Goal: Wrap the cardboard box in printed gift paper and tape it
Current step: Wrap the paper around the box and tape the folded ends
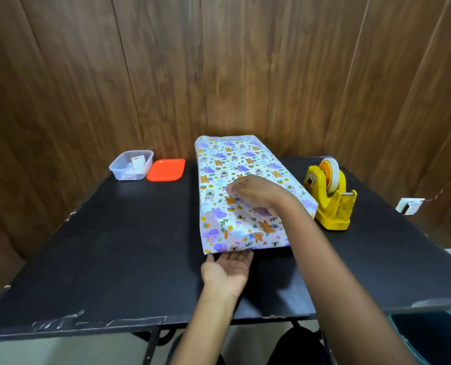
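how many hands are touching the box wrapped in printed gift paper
2. The left hand lies palm up against the near end of the box wrapped in printed gift paper; the right hand rests fingers-down on its top.

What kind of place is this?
Probably a small indoor craft or packing corner: a black table against a wood-panel wall, with a tape dispenser beside the wrapped box.
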`<state>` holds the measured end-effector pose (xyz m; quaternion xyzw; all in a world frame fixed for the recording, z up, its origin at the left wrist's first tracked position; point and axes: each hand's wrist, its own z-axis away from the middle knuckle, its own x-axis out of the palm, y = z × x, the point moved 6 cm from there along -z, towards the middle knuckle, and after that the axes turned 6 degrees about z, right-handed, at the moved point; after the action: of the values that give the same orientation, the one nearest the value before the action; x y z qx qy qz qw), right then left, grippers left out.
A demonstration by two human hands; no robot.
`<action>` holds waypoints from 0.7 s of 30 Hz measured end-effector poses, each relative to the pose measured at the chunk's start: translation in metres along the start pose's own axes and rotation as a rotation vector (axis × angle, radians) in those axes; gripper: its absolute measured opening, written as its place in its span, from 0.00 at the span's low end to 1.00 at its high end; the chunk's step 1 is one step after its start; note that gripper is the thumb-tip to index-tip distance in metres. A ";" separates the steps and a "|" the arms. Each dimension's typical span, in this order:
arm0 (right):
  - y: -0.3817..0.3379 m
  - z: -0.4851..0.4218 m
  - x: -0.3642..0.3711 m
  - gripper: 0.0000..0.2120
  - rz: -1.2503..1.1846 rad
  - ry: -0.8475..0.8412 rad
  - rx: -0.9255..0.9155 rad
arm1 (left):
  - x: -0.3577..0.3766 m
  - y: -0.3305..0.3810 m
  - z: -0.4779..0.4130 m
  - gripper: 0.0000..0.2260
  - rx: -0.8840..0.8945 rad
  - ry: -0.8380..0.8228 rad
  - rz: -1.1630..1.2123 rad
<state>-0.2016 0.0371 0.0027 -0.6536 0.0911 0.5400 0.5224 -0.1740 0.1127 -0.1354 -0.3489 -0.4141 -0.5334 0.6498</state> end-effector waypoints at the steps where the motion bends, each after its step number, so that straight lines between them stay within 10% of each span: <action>1: 0.002 0.000 0.000 0.16 0.014 -0.008 -0.010 | -0.005 0.000 0.002 0.25 0.000 0.023 0.011; 6: 0.022 0.009 -0.008 0.16 -0.125 0.043 0.008 | 0.002 0.016 0.035 0.25 0.046 -0.008 -0.165; 12: 0.110 0.062 -0.060 0.20 0.057 0.770 0.538 | 0.037 0.045 0.032 0.27 0.086 -0.034 -0.494; 17: 0.138 0.062 -0.012 0.25 -0.718 0.359 0.419 | 0.056 0.067 0.016 0.14 0.258 -0.002 -0.783; 21: 0.127 0.046 0.003 0.23 -0.866 0.189 0.324 | 0.064 0.087 0.005 0.06 0.444 0.079 -0.940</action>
<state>-0.3152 0.0183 -0.0678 -0.5878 -0.0597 0.1891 0.7843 -0.0835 0.1076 -0.0759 0.0413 -0.6043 -0.6798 0.4135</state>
